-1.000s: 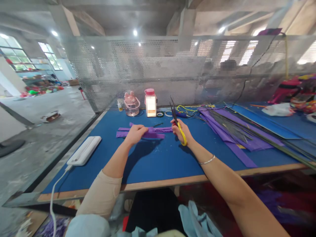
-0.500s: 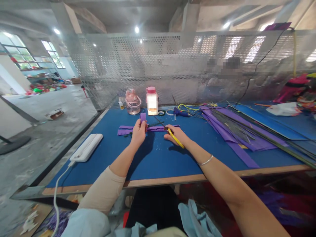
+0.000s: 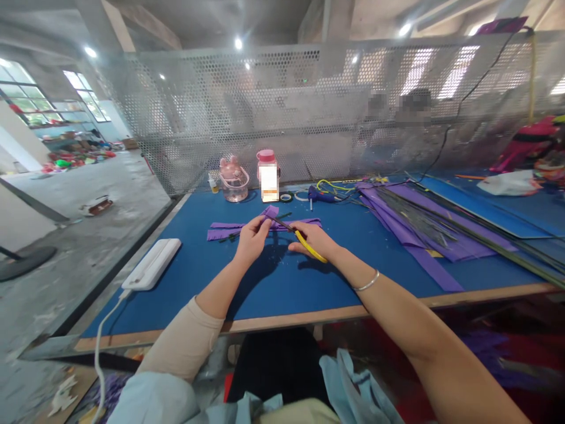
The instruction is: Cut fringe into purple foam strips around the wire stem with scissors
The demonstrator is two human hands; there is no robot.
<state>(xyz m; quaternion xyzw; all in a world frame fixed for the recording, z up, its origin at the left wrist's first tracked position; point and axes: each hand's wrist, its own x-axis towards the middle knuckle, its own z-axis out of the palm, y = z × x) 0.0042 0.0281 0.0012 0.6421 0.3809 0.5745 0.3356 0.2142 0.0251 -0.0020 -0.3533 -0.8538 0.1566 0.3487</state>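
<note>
My left hand [image 3: 253, 238] is closed on a folded purple strip [image 3: 271, 212], pinched between thumb and fingers above the table. My right hand [image 3: 312, 238] grips yellow-handled scissors [image 3: 311, 247], whose dark blades point left and reach the purple strip at my left fingertips. Whether the blades are parted I cannot tell. Beneath and behind my hands lie more purple strips [image 3: 219, 231], one with a fringed left end, along with thin dark green pieces [image 3: 285, 215].
A white power bank-like box [image 3: 151, 264] with a cable sits left on the blue table [image 3: 194, 300]. Behind stand a pink-lidded bottle [image 3: 266, 155], a phone [image 3: 269, 184], a clear pink jar [image 3: 234, 179] and a blue glue gun [image 3: 321, 194]. Purple sheets [image 3: 424, 235] and dark stems lie right.
The purple strip in my left hand has tipped over to the right, toward my right hand. The scissor blades have come up to it. The view has shifted slightly.
</note>
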